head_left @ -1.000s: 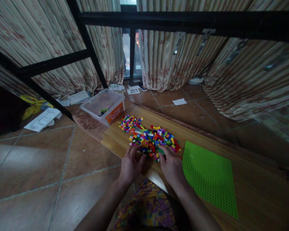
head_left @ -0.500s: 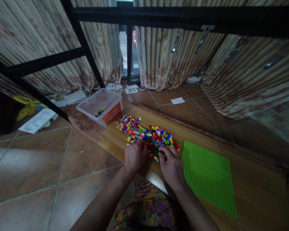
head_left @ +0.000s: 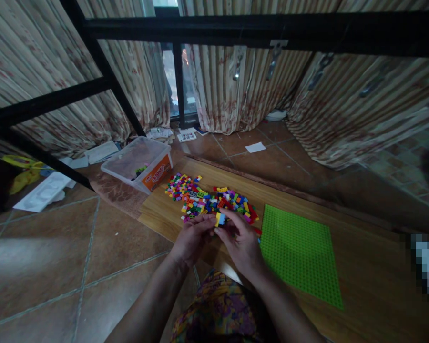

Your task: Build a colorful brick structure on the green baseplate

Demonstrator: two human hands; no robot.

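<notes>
My left hand [head_left: 195, 238] and my right hand [head_left: 242, 242] meet over the near side of a loose brick pile [head_left: 208, 205]. Between their fingertips is a small yellow toy brick [head_left: 218, 218] against a light blue toy brick [head_left: 222, 220]. The left fingers are closed at the yellow side, while the right thumb and fingers pinch the blue side. Whether the two bricks are locked together I cannot tell. Right of my right hand lies a green studded baseplate [head_left: 300, 252], flat on the wooden board.
A clear plastic tub [head_left: 136, 162] with an orange label and a few bricks inside stands beyond the board's [head_left: 372, 267] left end. White packaging [head_left: 45, 188] and papers lie on the tiled floor. A black metal frame [head_left: 214, 29] crosses before the curtains.
Both hands have come up from the pile and drawn together. The yellow and light blue bricks now show between the fingertips. The whole view has shifted slightly.
</notes>
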